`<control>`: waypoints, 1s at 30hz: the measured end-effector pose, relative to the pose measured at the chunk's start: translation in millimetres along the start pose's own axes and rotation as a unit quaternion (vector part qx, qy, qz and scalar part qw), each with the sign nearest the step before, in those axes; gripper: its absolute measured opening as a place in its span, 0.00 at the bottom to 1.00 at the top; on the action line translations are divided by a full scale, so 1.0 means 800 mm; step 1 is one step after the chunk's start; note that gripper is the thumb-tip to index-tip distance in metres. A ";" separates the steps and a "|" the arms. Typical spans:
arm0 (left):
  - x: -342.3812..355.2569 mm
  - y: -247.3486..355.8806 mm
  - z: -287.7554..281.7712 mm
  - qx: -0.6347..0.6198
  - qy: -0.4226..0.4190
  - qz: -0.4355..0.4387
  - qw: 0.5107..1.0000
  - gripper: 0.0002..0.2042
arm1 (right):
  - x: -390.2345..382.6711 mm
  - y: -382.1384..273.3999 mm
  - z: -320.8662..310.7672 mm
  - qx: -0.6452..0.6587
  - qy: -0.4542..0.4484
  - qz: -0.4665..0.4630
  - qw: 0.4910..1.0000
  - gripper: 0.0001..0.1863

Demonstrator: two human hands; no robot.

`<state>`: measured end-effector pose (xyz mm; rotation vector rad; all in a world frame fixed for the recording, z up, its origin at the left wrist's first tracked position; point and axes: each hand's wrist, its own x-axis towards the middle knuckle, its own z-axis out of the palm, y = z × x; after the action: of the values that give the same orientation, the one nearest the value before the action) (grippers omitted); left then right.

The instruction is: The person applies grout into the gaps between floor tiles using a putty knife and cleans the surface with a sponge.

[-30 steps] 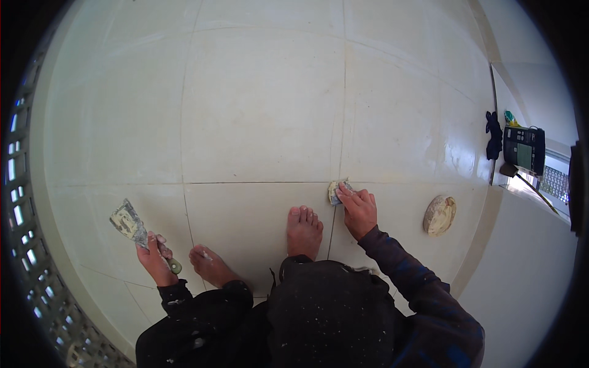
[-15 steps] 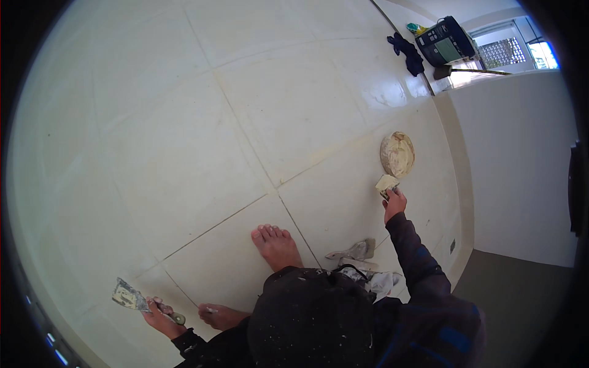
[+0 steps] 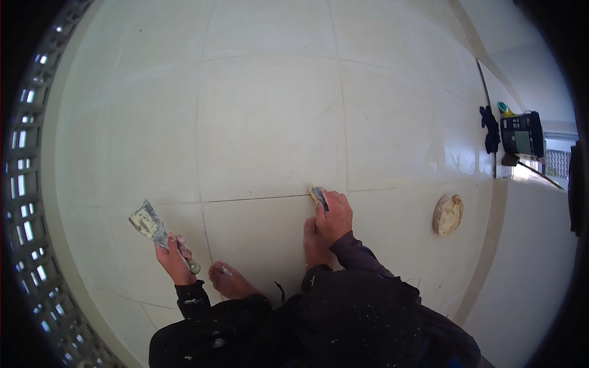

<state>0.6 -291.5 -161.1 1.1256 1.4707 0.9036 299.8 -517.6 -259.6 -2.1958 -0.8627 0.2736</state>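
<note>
My left hand (image 3: 178, 257) grips a putty knife (image 3: 150, 224) by its green handle; the wide blade is smeared with cream paste and points up and left. My right hand (image 3: 334, 218) pinches a small paste-coated spreader (image 3: 318, 197) at a grout line between the pale floor tiles (image 3: 270, 129), just above my right bare foot (image 3: 313, 245), which is partly behind the hand. My left foot (image 3: 227, 282) rests lower left. A round shallow container (image 3: 448, 214) of cream paste sits on the tiles to the right.
A perforated block barrier (image 3: 24, 184) runs along the left. At the right are a white wall (image 3: 527, 239), a dark cloth (image 3: 489, 129), a black bin-like container (image 3: 521, 132) with a green-and-yellow packet (image 3: 505, 109), a long-handled tool (image 3: 510, 161) and a lattice opening (image 3: 557, 164).
Half a second ago my view was turned rightward and my right hand held the spreader beside the paste container. It has moved leftward to the grout line above my foot, and the view has straightened.
</note>
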 end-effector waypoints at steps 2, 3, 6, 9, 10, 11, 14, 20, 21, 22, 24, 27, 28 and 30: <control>0.001 -0.001 0.030 -0.001 0.000 -0.022 1.000 0.05 | 0.014 0.007 0.010 0.079 -0.093 0.053 0.991 0.16; 0.001 0.002 0.035 -0.002 0.007 -0.020 1.000 0.06 | 0.027 0.011 0.012 0.210 -0.131 0.118 0.962 0.15; 0.002 0.009 0.049 0.007 0.023 -0.047 0.999 0.07 | 0.088 0.030 -0.004 0.355 -0.212 0.219 0.884 0.16; -0.005 0.006 0.024 0.031 0.071 -0.083 0.994 0.08 | 0.140 0.036 0.024 0.407 -0.312 0.268 0.815 0.16; -0.010 0.005 0.023 0.029 0.086 -0.097 0.991 0.08 | 0.155 0.031 0.036 0.397 -0.328 0.273 0.813 0.16; -0.015 0.008 0.022 0.035 0.098 -0.108 0.989 0.08 | 0.171 0.024 0.052 0.412 -0.364 0.259 0.794 0.16; -0.020 0.014 0.036 0.039 0.121 -0.132 0.983 0.08 | 0.222 0.002 0.100 0.381 -0.444 0.152 0.797 0.16; -0.010 0.034 0.062 0.044 0.155 -0.170 0.972 0.08 | 0.308 -0.089 0.231 0.170 -0.375 -0.459 0.787 0.19; -0.007 0.031 0.066 0.056 0.169 -0.158 0.971 0.09 | 0.314 -0.081 0.246 0.160 -0.385 -0.453 0.788 0.19; -0.004 0.032 0.070 0.072 0.184 -0.147 0.969 0.09 | 0.319 -0.072 0.260 0.118 -0.387 -0.514 0.756 0.19; 0.003 0.030 0.078 0.073 0.187 -0.160 0.967 0.09 | 0.324 -0.043 0.256 0.068 -0.395 -0.569 0.718 0.19; 0.009 0.030 0.075 0.071 0.216 -0.156 0.961 0.09 | 0.325 -0.016 0.193 0.008 -0.404 -0.568 0.717 0.20; 0.010 0.033 0.072 0.066 0.220 -0.158 0.961 0.09 | 0.319 -0.010 0.175 0.005 -0.410 -0.557 0.722 0.22; 0.010 0.037 0.071 0.056 0.212 -0.150 0.964 0.09 | 0.314 0.010 0.133 -0.004 -0.415 -0.548 0.726 0.25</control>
<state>61.7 -276.6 -146.5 0.7833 2.0029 0.8864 446.2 -295.8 -322.0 -1.1113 -2.4513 0.6399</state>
